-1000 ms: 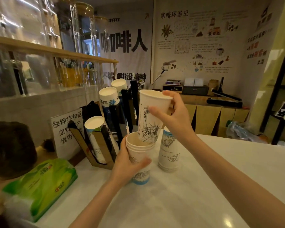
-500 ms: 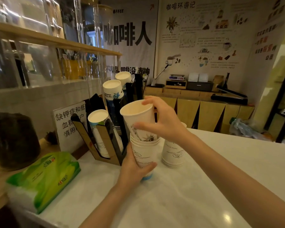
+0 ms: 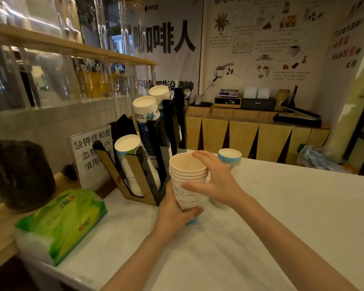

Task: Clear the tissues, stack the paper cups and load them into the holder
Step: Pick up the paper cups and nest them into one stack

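Note:
A stack of several white paper cups (image 3: 186,181) stands upright on the white counter (image 3: 282,217), mouth up. My left hand (image 3: 174,215) grips its lower part from the left. My right hand (image 3: 214,179) rests against the stack's right side with fingers spread, one finger over the rim. Behind my right hand stands another cup stack (image 3: 229,158), bottom up. The black and cardboard cup holder (image 3: 147,181) sits just left of the stack, with tilted rows of cups (image 3: 135,162) in its slots. A green tissue pack (image 3: 61,223) lies at the counter's left edge.
A printed sign (image 3: 88,152) leans behind the holder. A dark round container (image 3: 19,175) sits on the wooden ledge at left, under a glass shelf. Wooden cabinets (image 3: 250,139) with a scale and boxes stand beyond the counter. A plastic bag (image 3: 317,158) lies at far right.
My right hand has pushed the cup with the statue print fully down into the stack held by my left hand, and its fingers have loosened on the stack's side.

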